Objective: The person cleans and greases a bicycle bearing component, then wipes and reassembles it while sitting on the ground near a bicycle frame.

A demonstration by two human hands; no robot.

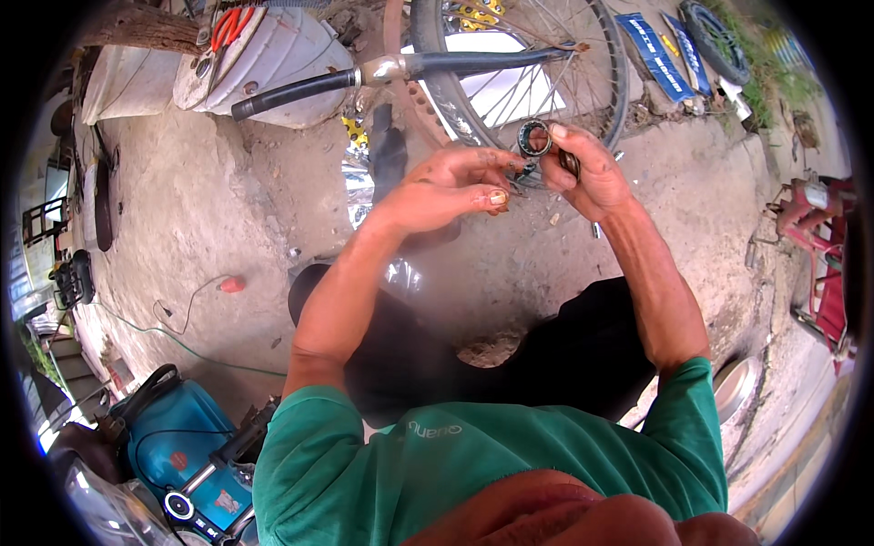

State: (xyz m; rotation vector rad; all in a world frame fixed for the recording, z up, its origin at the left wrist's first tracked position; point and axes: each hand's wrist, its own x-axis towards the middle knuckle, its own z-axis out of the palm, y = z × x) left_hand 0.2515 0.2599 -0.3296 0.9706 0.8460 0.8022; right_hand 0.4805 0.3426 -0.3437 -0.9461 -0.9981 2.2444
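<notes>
Between the thumb and fingers of my right hand (592, 173) is a bearing ring (534, 138), dark and greasy, with small balls or teeth around its inside. A second dark round part (569, 163) sits lower against the fingers of the same hand; its kind is unclear. My left hand (451, 184) is just left of the ring, with thumb and fingers apart and dark grease on the tips. Its fingertips come close to the ring; whether they touch anything small there I cannot tell. Beyond both hands a spoked bicycle wheel (622, 82) lies partly hidden.
A long black tube with a metal joint (382, 69) crosses over the wheel. White buckets (300, 68) stand at the far left, red-handled pliers (232, 27) on one. Blue strips (654, 56) and a tyre (715, 41) lie far right. A blue machine (187, 437) is at lower left.
</notes>
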